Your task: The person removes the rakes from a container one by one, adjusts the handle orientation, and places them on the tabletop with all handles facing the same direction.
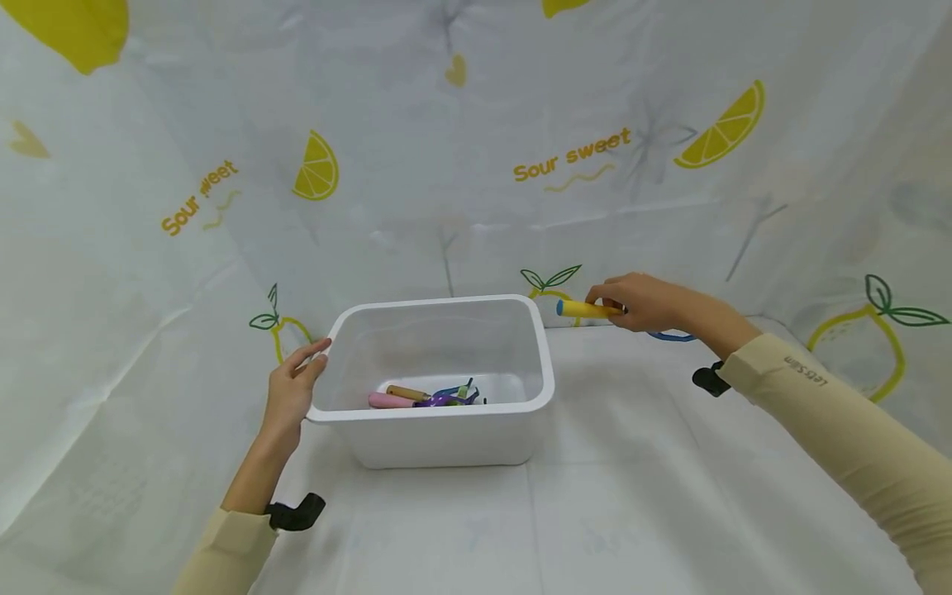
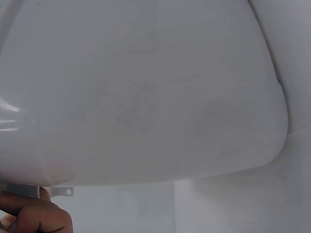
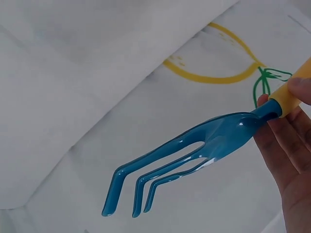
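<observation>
A white plastic tub [image 1: 431,438] stands in the middle of the head view. My left hand [image 1: 288,398] grips its left rim; curled fingers [image 2: 39,218] show low in the left wrist view beside the tub's wall [image 2: 146,97]. Right of the tub and above the cloth, my right hand [image 1: 643,302] holds a hand rake by its yellow handle [image 1: 583,310]. In the right wrist view, the rake's blue head [image 3: 228,131] points away from the palm, its three bent tines downward. Inside the tub lie a pink handle [image 1: 390,401], a tan handle [image 1: 406,392] and a purple tool piece [image 1: 446,399].
White cloth [image 1: 610,496] covers the surface and rises behind as a backdrop with lemon prints and lettering. Green and blue parts [image 1: 463,388] lie among the tools in the tub. Black wrist mounts [image 1: 296,514] sit on both forearms.
</observation>
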{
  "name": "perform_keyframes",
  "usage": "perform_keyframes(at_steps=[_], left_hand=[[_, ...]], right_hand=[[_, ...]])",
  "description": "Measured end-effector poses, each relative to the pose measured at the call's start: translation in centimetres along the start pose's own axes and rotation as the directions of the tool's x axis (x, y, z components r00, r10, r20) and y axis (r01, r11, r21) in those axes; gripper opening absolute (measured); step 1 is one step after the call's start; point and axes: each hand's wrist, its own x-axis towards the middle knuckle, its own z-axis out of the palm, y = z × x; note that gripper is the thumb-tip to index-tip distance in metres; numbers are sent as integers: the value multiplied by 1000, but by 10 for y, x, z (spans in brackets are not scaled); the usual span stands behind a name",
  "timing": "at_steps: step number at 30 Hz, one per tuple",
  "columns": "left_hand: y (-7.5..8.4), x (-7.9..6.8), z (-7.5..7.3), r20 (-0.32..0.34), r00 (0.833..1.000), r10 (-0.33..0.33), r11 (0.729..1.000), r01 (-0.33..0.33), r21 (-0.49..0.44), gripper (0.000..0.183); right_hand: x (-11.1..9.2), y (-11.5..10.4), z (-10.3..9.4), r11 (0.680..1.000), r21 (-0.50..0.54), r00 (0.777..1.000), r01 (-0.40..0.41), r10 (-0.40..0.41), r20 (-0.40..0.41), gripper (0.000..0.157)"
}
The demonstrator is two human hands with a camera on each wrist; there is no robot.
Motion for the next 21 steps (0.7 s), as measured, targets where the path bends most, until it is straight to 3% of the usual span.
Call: perform_keyframes(at_steps=[15,21], left_hand=[[-1,-2,-2,-10,1000,11,1000,-11,12,48],[-2,-2,-1,-6,1000,7,1000,-7,12,48]], right_hand=[[-7,41,60,993,12,991,-118,117,71,31],[-5,50,86,992,-12,986,-128,129,106,32]])
